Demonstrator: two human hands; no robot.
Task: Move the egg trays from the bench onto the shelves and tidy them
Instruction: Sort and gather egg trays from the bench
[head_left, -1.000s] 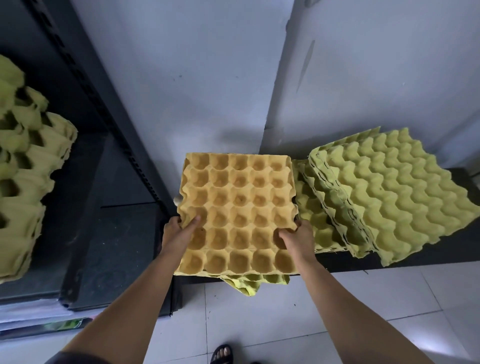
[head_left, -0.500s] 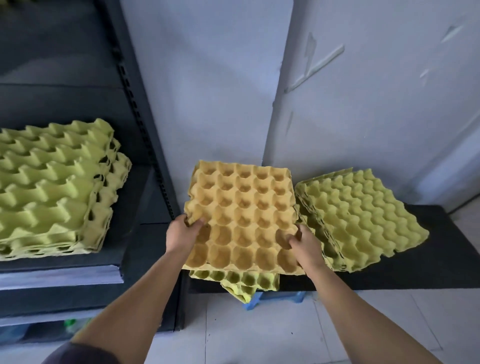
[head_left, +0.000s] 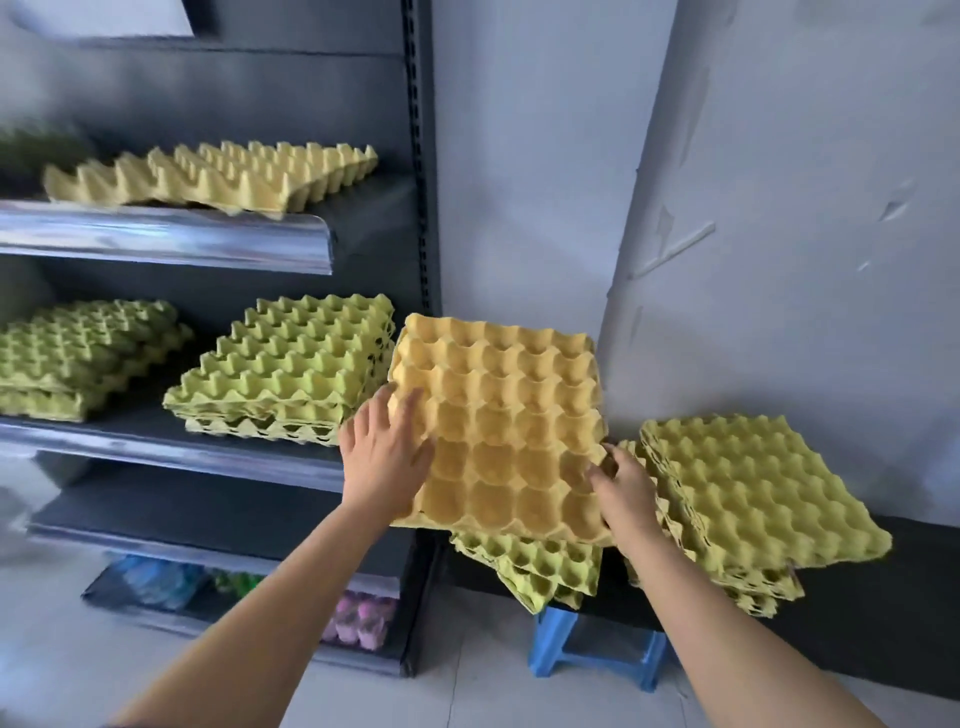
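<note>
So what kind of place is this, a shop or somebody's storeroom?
Likely a small shop or its stockroom. Dark metal shelving holds stacks of empty green egg trays, packaged goods sit on the bottom shelf, and more trays wait on a low black bench against a bare wall.
</note>
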